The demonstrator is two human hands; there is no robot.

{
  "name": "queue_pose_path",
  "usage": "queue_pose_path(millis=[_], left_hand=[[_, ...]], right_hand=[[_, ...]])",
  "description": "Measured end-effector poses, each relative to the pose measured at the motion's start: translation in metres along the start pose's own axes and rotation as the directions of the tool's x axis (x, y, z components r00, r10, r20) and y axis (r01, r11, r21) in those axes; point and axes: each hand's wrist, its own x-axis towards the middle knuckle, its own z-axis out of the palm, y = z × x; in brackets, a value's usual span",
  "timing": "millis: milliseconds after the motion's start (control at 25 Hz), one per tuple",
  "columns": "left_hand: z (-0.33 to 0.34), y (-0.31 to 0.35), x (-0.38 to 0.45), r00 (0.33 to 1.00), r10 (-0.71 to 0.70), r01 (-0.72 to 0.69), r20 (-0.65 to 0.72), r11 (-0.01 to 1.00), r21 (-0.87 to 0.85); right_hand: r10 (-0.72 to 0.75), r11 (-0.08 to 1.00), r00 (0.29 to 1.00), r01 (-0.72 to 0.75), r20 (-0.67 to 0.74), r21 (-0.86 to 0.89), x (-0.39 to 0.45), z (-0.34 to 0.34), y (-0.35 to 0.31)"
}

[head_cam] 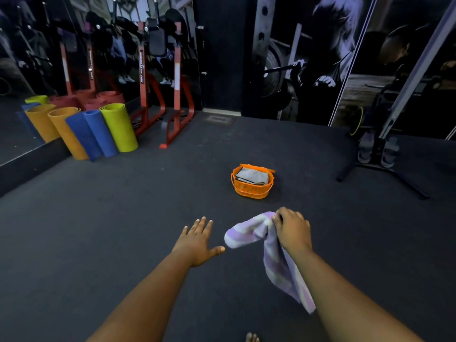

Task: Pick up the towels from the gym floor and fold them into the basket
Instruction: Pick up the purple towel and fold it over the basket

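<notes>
1. Your right hand (292, 229) pinches the purple towel (276, 257) by its top edge; it hangs lengthwise below your grip
2. Your left hand (198, 239), fingers spread and holding nothing, is nearest the loose end
3. The basket (251, 192) sits just beyond your grip

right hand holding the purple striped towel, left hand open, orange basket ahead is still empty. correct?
Not quite. The head view shows the orange basket is not empty: a folded grey towel already lies in it. The rest holds: the right hand grips the purple striped towel, and the left hand is open.
</notes>
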Motion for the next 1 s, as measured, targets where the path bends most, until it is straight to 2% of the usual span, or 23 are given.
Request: queue_pose_path(millis=[440,640,720,840,1000], left_hand=[[-0.073,-0.054,0.248,0.999,-0.035,0.036,0.031,0.999,-0.041],[-0.102,-0.100,0.375,0.998,-0.009,0.014,0.055,0.995,-0.100],[-0.108,-0.117,0.428,0.997,0.005,0.010,0.082,0.982,-0.187],[-0.118,-0.140,0.486,0.987,0.029,0.051,0.158,0.877,-0.477],[-0.154,-0.167,0.554,0.995,-0.001,0.074,0.097,0.657,-0.750]], right_hand=[[-0.062,0.988,0.998,0.064,-0.019,0.139,0.271,0.082,-0.011],[-0.072,0.939,0.992,0.103,-0.106,0.327,0.380,0.119,-0.035],[-0.037,0.917,0.993,0.078,-0.112,0.391,0.416,0.128,-0.052],[-0.004,0.871,0.992,0.067,-0.128,0.486,0.465,0.129,-0.071],[0.082,0.847,0.989,-0.005,-0.121,0.531,0.513,0.129,-0.069]])
